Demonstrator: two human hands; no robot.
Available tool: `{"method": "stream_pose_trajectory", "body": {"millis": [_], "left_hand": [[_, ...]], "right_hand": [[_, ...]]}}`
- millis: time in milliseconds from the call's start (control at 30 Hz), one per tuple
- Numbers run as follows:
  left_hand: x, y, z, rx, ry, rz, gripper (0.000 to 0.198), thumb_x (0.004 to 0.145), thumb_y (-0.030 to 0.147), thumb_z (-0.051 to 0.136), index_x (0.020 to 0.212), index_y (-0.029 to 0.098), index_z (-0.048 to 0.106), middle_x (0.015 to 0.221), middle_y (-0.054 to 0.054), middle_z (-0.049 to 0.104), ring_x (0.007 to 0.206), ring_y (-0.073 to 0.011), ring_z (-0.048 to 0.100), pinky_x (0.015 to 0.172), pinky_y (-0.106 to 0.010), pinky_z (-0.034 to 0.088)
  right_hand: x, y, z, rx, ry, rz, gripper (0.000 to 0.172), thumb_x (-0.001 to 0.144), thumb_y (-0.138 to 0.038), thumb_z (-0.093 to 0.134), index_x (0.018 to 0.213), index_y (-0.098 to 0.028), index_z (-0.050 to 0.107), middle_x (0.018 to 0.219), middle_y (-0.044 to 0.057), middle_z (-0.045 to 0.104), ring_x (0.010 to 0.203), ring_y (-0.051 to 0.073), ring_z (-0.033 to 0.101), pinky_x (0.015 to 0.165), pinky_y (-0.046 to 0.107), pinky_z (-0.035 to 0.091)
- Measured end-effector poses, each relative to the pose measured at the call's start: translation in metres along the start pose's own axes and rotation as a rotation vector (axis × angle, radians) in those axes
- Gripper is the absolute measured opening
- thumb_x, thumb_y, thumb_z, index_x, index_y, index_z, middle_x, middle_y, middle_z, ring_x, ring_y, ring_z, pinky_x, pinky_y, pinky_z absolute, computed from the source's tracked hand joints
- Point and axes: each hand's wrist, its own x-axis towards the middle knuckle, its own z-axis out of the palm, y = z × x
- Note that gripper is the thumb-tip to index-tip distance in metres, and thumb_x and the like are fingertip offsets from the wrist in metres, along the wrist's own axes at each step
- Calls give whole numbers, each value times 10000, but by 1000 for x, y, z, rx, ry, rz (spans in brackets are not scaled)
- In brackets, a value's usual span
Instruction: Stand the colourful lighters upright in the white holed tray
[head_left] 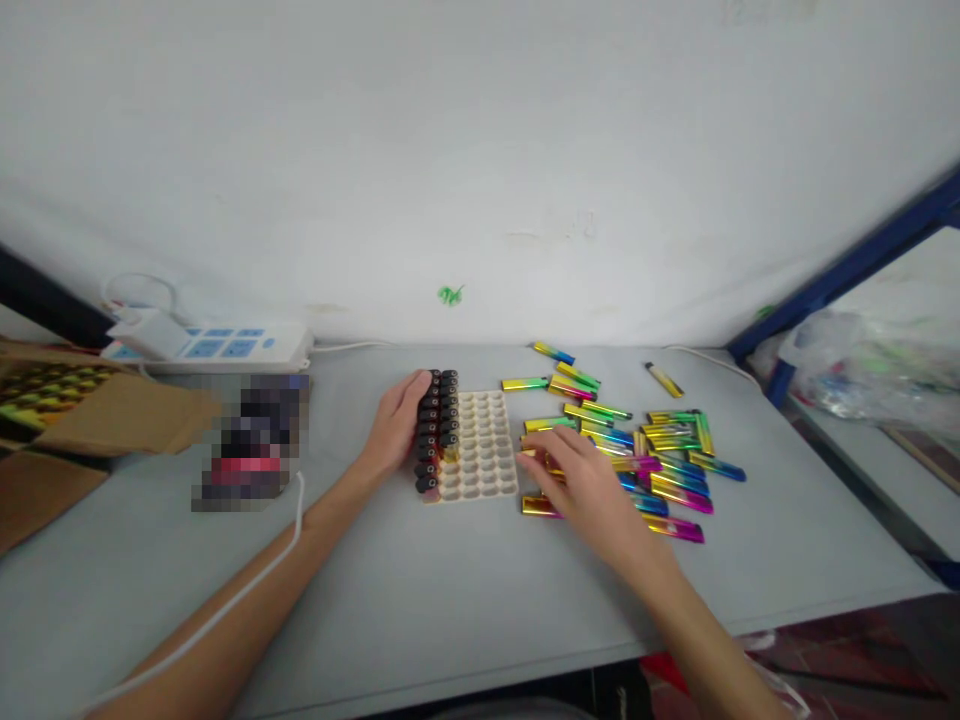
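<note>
A white tray [484,445] with rows of round-cornered pockets lies on the table. Black-topped pieces that look like lighters [448,410] stand upright in its left columns, and a gold one leans near the front. My left hand [397,420] is closed along the tray's left side, against the outer row; its fingertips are partly hidden. At the tray's right edge, my right hand [577,480] pinches the end of a shiny gold-coloured case, mostly hidden by the fingers. Around and beneath it lie several shiny rainbow-coloured lighter cases [679,492], scattered flat.
A white power strip [225,348] sits against the wall at the left. Before it is a blurred-out dark object [255,440] with a white cable nearby. An open cardboard box [112,410] holds yellow-and-black pieces. Plastic bags [847,360] fill a shelf beyond the blue frame [825,285].
</note>
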Motion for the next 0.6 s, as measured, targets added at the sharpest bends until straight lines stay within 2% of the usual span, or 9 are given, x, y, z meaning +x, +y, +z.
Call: {"method": "stream_pose_trajectory", "body": {"millis": [67,133,233,300,467,600], "left_hand": [[0,0,0,-9,-1,-8,427,947,571,622,725,215,541,725,18,529,712,-166,464,667,-294,392],[0,1,0,-11,0,-17,418,949,568,617,735,215,550,731,18,535,717,-168,469,668,-294,395],[0,1,-1,-11,5,-22,405,956,555,607,741,217,551,730,20,536,721,-170,472,670,-293,400],[0,1,-1,-10,-1,-17,400,958,551,605,746,215,557,738,18,542,731,-170,477,681,-293,406],[1,1,-2,6,-7,-13,409,953,566,606,751,213,558,745,9,557,744,-178,487,700,-301,418],[0,3,-1,17,4,-17,415,949,566,610,745,211,539,728,10,549,750,-176,472,706,-303,410]], "right_hand": [[-15,25,-21,-3,53,45,132,1087,-263,602,1111,-200,716,1032,79,750,924,225,732,856,346,579],[-28,54,-41,-63,95,83,135,1072,-269,619,1074,-197,732,954,69,746,828,218,729,789,341,578],[-36,93,-66,-169,26,126,174,1054,-292,623,992,-212,765,917,74,760,837,247,741,803,376,581],[-35,110,-74,-190,-64,131,185,1034,-300,636,969,-218,789,947,86,777,878,264,753,838,398,587],[-18,115,-80,-198,-260,156,169,996,-311,679,974,-223,822,1038,104,774,913,262,747,864,403,583],[-4,111,-82,-199,-391,170,110,961,-274,720,946,-223,817,992,90,736,848,245,711,820,388,560]]}}
